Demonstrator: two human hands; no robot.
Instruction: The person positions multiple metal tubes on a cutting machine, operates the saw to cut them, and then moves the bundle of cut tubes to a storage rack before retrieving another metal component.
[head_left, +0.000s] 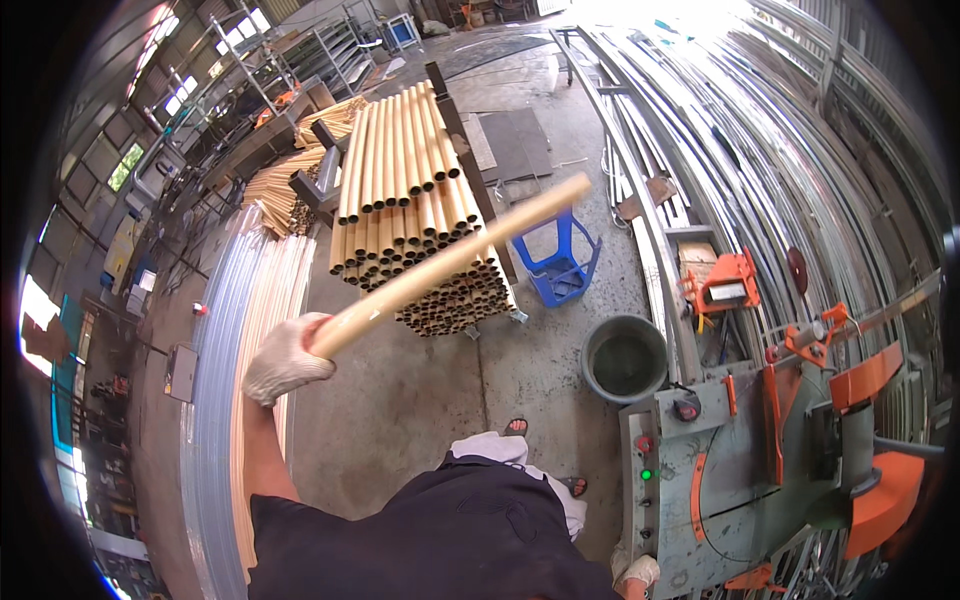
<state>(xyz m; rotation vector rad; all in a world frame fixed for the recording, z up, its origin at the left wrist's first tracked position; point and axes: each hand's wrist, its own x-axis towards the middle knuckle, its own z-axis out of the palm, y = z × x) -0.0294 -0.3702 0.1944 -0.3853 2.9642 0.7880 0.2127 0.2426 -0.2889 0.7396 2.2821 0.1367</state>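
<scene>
My left hand [290,358], in a whitish work glove, is closed round the near end of a long tan tube [440,272]. The tube slants up and to the right in front of a stack of similar tan tubes [400,150], and its far end is slightly blurred. My right hand [636,572], also gloved, is low at the front edge of a grey-green and orange cutting machine [740,470], below its control panel [643,470] with a lit green button. The right hand's fingers are mostly hidden, so their grip does not show.
A dark round bucket [625,358] stands beside the machine, with an upturned blue plastic stool [560,265] beyond it. Long metal profiles [740,150] lie on a rack at the right. Bundled clear and pinkish lengths [245,330] cover the floor at the left.
</scene>
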